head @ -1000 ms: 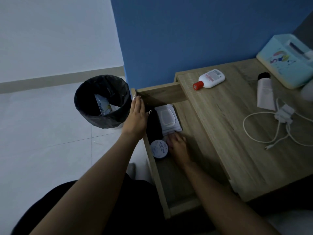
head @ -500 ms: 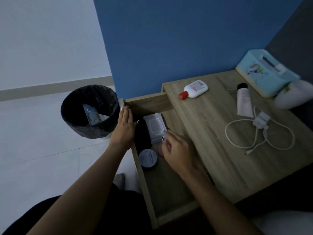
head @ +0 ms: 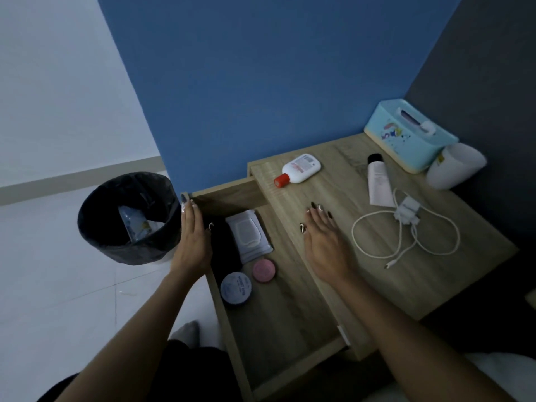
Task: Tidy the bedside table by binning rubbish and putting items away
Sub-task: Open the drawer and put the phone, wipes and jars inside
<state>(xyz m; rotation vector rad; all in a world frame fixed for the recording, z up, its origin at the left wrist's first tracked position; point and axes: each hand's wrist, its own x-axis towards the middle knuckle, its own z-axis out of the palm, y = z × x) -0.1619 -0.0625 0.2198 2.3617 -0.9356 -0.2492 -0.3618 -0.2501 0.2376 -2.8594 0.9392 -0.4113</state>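
In the drawer [head: 290,323], dark item [head: 222,245] indistinct; bin [head: 127,216] contents unclear

Bin [head: 127,216] left of open drawer [head: 278,320] — tins [head: 236,288], wipes [head: 249,235] inside.

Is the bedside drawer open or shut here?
Open: the drawer is pulled out, showing a wipes pack and two round tins inside.

Your left hand [head: 193,242] hides part of the drawer's [head: 290,329] left rim; labels on the blue tin [head: 236,288] and red-capped bottle [head: 300,169] are too small to read.
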